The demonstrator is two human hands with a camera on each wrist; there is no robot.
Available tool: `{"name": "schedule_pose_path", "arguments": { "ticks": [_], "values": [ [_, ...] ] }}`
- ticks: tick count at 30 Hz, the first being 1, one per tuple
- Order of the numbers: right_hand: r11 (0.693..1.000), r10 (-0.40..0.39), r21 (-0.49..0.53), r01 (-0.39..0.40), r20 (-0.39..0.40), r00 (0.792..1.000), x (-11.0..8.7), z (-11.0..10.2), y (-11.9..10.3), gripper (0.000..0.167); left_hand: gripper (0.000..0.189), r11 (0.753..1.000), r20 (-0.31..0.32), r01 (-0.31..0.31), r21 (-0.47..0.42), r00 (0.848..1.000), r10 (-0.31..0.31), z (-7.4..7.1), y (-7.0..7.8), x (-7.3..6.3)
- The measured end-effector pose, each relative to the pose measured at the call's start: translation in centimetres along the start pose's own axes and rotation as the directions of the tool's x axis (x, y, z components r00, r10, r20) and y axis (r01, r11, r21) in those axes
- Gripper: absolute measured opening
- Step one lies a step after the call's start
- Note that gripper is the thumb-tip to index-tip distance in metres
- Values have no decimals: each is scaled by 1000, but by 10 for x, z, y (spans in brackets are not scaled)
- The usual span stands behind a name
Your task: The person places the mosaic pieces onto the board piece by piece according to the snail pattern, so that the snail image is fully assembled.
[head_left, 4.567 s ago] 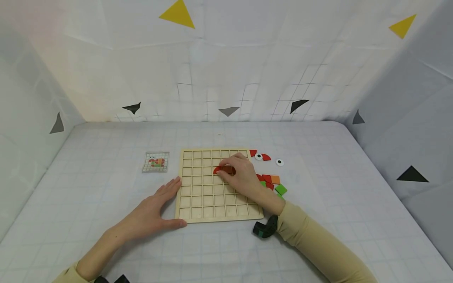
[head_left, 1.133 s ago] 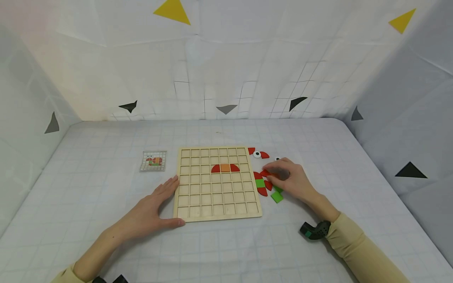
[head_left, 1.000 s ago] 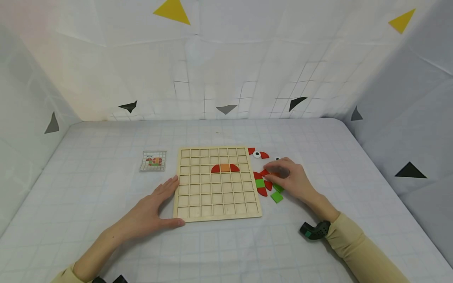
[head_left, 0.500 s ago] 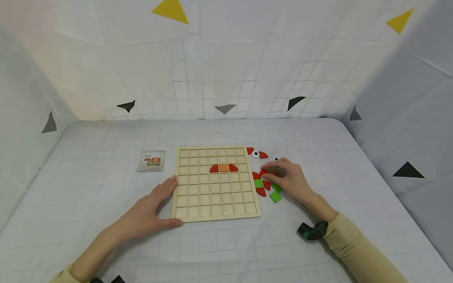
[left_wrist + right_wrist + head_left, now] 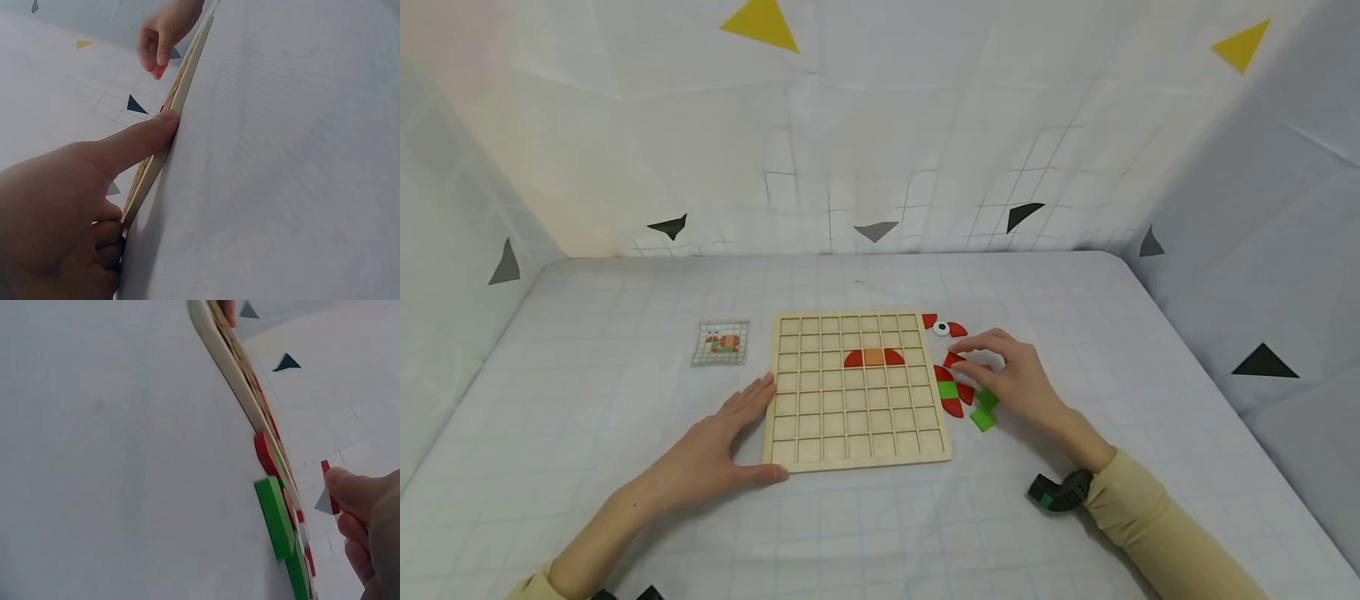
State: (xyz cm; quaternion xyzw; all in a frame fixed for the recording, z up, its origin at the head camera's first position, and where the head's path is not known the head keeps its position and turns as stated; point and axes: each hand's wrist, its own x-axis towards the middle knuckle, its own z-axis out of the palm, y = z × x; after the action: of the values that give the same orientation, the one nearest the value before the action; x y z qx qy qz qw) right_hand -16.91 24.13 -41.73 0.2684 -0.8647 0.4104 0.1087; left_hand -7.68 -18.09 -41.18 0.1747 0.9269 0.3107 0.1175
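My right hand (image 5: 1018,375) pinches a red tile (image 5: 952,359) between thumb and fingertips, just off the board's right edge. In the right wrist view the held red tile (image 5: 330,487) is seen edge-on, raised above the table. My left hand (image 5: 711,454) lies with straight fingers along the left edge of the wooden grid board (image 5: 865,464), its thumb at the near left corner. On the board, an orange square (image 5: 874,357) sits between two red quarter-circle tiles, the left red tile (image 5: 853,358) and the right red tile (image 5: 894,357).
Right of the board lie a green square (image 5: 948,390) with red tiles around it, more green squares (image 5: 982,418), and a round eye tile (image 5: 942,328) between red tiles. A small picture card (image 5: 720,343) with a coloured grid drawing lies left of the board.
Some seconds ago my right hand was over the board at the row of tiles. It has since moved to the loose tiles, and now lifts a red tile slightly. My left hand stays put.
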Motion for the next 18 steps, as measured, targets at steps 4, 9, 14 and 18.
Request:
{"name": "schedule_pose_path", "arguments": {
  "ticks": [4,9,14,18],
  "values": [
    [998,-7,55,4,48,999,10,9,-13,29,111,1000,-4,-4,-2,1000,4,0,-1,0],
    [993,-115,49,111,82,990,21,23,-14,28,111,1000,-7,-8,-1,1000,8,1,-3,0],
    [990,-137,45,132,122,983,31,36,-18,28,112,1000,-3,-4,5,1000,4,2,-3,1],
    [992,-125,22,123,149,981,34,44,-19,27,113,1000,3,10,5,1000,-10,1,-2,1]
  ]
}}
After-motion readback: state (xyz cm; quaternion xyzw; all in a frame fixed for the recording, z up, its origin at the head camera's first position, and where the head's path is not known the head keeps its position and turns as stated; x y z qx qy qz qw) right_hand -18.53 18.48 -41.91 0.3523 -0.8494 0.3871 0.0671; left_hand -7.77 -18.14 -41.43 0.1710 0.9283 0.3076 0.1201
